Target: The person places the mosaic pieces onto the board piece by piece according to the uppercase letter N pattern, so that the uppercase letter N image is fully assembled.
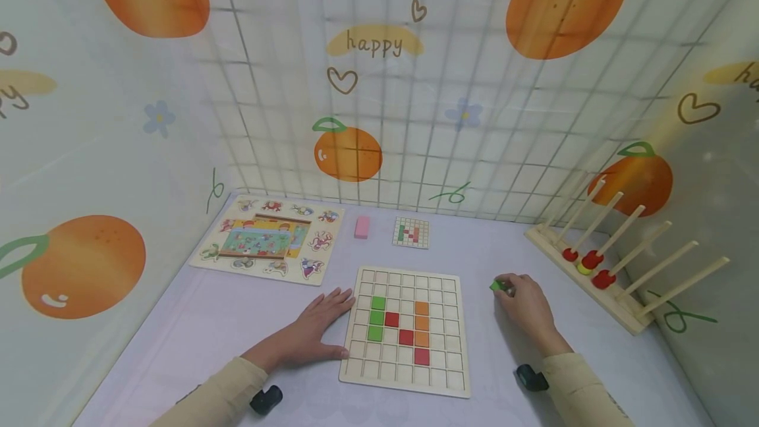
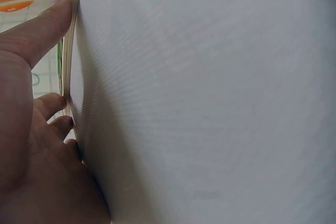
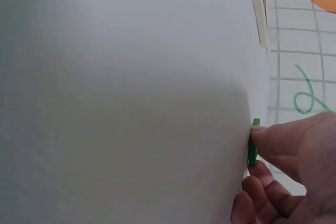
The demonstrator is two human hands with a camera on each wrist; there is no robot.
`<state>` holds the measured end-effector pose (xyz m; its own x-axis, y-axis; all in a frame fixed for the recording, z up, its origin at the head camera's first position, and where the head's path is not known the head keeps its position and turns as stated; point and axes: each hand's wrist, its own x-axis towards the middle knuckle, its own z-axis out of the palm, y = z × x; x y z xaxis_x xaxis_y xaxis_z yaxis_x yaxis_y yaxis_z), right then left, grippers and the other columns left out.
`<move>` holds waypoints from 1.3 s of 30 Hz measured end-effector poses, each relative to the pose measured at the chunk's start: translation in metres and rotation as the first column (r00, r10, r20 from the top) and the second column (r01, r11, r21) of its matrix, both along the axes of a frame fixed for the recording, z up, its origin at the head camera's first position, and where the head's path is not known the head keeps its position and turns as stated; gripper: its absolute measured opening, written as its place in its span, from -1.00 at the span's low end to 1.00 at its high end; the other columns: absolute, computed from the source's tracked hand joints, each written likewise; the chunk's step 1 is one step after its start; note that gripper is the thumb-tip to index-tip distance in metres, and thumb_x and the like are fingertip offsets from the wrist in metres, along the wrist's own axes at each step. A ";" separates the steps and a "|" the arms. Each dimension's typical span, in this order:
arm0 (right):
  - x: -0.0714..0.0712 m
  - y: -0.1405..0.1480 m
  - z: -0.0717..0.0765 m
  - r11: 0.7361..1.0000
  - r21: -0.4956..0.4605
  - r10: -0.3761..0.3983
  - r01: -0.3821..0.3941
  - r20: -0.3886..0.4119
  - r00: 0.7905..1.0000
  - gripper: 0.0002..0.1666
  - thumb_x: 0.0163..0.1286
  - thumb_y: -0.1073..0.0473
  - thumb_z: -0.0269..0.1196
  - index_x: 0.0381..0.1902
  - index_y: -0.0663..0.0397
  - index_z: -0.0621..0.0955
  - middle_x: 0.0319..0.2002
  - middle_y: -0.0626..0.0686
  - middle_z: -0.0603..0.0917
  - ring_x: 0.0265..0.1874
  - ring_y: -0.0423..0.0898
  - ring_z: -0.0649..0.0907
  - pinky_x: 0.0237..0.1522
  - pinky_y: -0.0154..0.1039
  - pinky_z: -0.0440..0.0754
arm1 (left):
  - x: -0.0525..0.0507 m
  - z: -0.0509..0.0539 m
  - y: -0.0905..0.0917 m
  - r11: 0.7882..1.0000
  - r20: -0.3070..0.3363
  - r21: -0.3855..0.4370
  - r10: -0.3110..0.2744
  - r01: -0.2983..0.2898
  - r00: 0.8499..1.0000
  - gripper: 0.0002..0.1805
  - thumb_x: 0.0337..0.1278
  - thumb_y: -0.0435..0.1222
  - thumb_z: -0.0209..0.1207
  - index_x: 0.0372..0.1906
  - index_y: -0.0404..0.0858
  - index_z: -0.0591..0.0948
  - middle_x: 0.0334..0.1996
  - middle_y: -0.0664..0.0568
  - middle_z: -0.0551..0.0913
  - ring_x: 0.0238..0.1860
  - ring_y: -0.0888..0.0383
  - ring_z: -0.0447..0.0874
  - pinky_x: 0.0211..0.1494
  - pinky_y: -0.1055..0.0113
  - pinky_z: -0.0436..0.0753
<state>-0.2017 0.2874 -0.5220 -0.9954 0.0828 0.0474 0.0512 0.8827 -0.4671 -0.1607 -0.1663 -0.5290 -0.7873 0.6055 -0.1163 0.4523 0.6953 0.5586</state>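
Observation:
A square wooden grid board [image 1: 441, 371] lies on the table in front of the person. On it sit several green tiles [image 1: 376, 318], several orange tiles [image 1: 421, 323] and red tiles [image 1: 406, 337] in a diagonal. With fingers spread, the left hand [image 1: 308, 335] rests on the table, its thumb and fingertips touching the board's left edge; the left wrist view shows the thumb [image 2: 52, 22] against that edge. To the right of the board, the right hand [image 1: 528, 308] pinches a small green tile [image 1: 495, 286] between thumb and fingers, just at the tabletop, as the right wrist view also shows.
Behind the board lie a pink block [image 1: 362, 227] and a small pattern card [image 1: 410, 232]. A wooden picture puzzle [image 1: 329, 229] is at the back left. At the right stands a wooden peg rack [image 1: 628, 315] with red and yellow beads. Patterned curtains enclose the table.

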 end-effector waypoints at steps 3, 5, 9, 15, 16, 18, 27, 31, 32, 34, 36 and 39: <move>0.001 -0.003 0.000 1.000 0.002 -0.007 0.007 0.013 1.000 -0.63 0.36 0.25 0.35 0.08 0.31 0.64 -0.10 0.29 0.63 -0.19 0.13 0.63 -0.19 0.06 0.70 | 0.000 0.000 0.000 1.000 0.003 -0.013 0.006 -0.006 1.000 0.10 0.11 0.27 0.30 0.63 -0.12 0.13 0.65 0.09 -0.01 0.65 0.03 -0.24 0.67 -0.02 -0.21; 0.001 -0.004 -0.001 1.000 -0.003 -0.013 0.013 0.024 1.000 -0.63 0.36 0.26 0.35 0.08 0.29 0.64 -0.10 0.29 0.62 -0.18 0.12 0.62 -0.18 0.05 0.70 | 0.000 0.000 0.000 1.000 0.006 -0.021 0.010 -0.010 1.000 0.10 0.11 0.27 0.30 0.63 -0.10 0.13 0.65 0.11 -0.02 0.65 0.06 -0.25 0.67 0.00 -0.22; 0.003 -0.006 0.000 1.000 -0.021 -0.016 0.016 0.036 0.999 -0.65 0.34 0.28 0.37 0.06 0.25 0.63 -0.12 0.27 0.61 -0.20 0.11 0.60 -0.20 0.04 0.69 | 0.000 0.000 0.000 1.000 0.000 -0.017 0.010 -0.010 1.000 0.10 0.11 0.27 0.31 0.63 -0.11 0.13 0.65 0.10 -0.01 0.65 0.04 -0.24 0.67 -0.01 -0.21; 0.006 -0.005 0.002 0.999 -0.034 0.013 -0.011 0.058 0.998 -0.66 0.35 0.29 0.37 0.06 0.17 0.58 -0.30 0.13 0.61 -0.33 0.03 0.53 -0.37 -0.14 0.57 | -0.001 -0.001 0.000 1.000 -0.004 -0.008 0.003 -0.003 1.000 0.09 0.12 0.26 0.30 0.63 -0.13 0.13 0.65 0.08 -0.01 0.65 0.01 -0.24 0.67 -0.03 -0.21; 0.006 -0.004 0.002 0.999 -0.039 0.017 -0.014 0.064 0.998 -0.65 0.35 0.28 0.37 0.06 0.15 0.58 -0.32 0.10 0.62 -0.35 0.02 0.53 -0.38 -0.17 0.55 | -0.001 -0.001 0.000 1.000 -0.004 -0.006 0.001 -0.001 1.000 0.09 0.13 0.26 0.30 0.63 -0.13 0.13 0.65 0.07 -0.01 0.65 0.01 -0.24 0.67 -0.04 -0.21; 0.008 -0.004 0.002 0.999 -0.050 0.020 -0.017 0.072 0.997 -0.64 0.36 0.26 0.37 0.08 0.12 0.56 -0.34 0.08 0.63 -0.36 0.00 0.53 -0.38 -0.20 0.55 | 0.000 -0.001 0.000 1.000 -0.005 -0.004 -0.003 0.003 1.000 0.09 0.13 0.26 0.29 0.63 -0.13 0.13 0.65 0.07 -0.01 0.65 0.01 -0.24 0.67 -0.04 -0.22; 0.015 -0.004 0.003 0.996 -0.092 0.022 -0.017 0.050 0.999 -0.65 0.39 0.26 0.34 0.11 0.08 0.61 -0.33 0.06 0.66 -0.39 -0.03 0.54 -0.44 -0.24 0.52 | 0.000 0.000 -0.001 1.000 0.003 0.002 -0.003 0.003 1.000 0.09 0.13 0.26 0.30 0.63 -0.13 0.13 0.65 0.07 -0.01 0.65 0.00 -0.25 0.67 -0.05 -0.23; 0.017 -0.005 0.003 0.994 -0.111 0.011 -0.005 0.047 0.999 -0.65 0.41 0.27 0.31 0.14 0.09 0.63 -0.36 0.05 0.62 -0.43 -0.05 0.51 -0.51 -0.28 0.46 | 0.000 0.000 -0.001 1.000 0.002 0.003 -0.003 0.003 1.000 0.08 0.13 0.26 0.29 0.63 -0.13 0.13 0.65 0.07 -0.01 0.65 0.00 -0.24 0.67 -0.05 -0.22; 0.017 -0.005 0.002 0.993 -0.115 0.008 -0.003 0.046 0.999 -0.65 0.41 0.27 0.30 0.14 0.09 0.64 -0.37 0.05 0.61 -0.44 -0.05 0.50 -0.52 -0.29 0.46 | 0.000 0.000 -0.001 1.000 0.002 0.003 -0.003 0.003 1.000 0.09 0.13 0.26 0.29 0.63 -0.13 0.13 0.65 0.07 -0.01 0.65 0.00 -0.24 0.67 -0.05 -0.22; 0.018 -0.005 0.002 0.993 -0.118 0.007 -0.002 0.038 0.999 -0.65 0.41 0.27 0.30 0.14 0.08 0.63 -0.35 0.06 0.63 -0.43 -0.05 0.51 -0.51 -0.29 0.47 | 0.000 0.000 -0.001 1.000 0.001 0.001 -0.002 0.002 1.000 0.09 0.13 0.27 0.29 0.63 -0.12 0.13 0.65 0.08 -0.01 0.65 0.00 -0.24 0.67 -0.06 -0.22; 0.018 -0.004 0.001 0.993 -0.121 0.007 -0.003 0.028 1.000 -0.66 0.41 0.26 0.31 0.13 0.08 0.63 -0.31 0.08 0.66 -0.41 -0.05 0.54 -0.48 -0.28 0.49 | 0.000 0.000 -0.001 1.000 0.004 0.003 -0.001 0.001 1.000 0.09 0.13 0.27 0.29 0.63 -0.12 0.13 0.65 0.08 -0.01 0.65 0.00 -0.24 0.67 -0.06 -0.22; 0.020 -0.003 0.002 0.992 -0.125 0.014 -0.013 0.007 1.000 -0.69 0.40 0.24 0.32 0.09 0.06 0.62 -0.29 0.09 0.70 -0.40 -0.05 0.57 -0.44 -0.26 0.53 | 0.000 0.001 -0.001 1.000 0.007 0.002 0.001 -0.001 1.000 0.09 0.13 0.27 0.29 0.63 -0.12 0.13 0.65 0.09 -0.02 0.65 0.01 -0.25 0.67 -0.04 -0.23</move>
<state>-0.1819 0.2843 -0.5203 -0.9968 0.0745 0.0298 0.0441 0.8180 -0.5735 -0.1612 -0.1672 -0.5284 -0.7868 0.6053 -0.1205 0.4479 0.6943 0.5633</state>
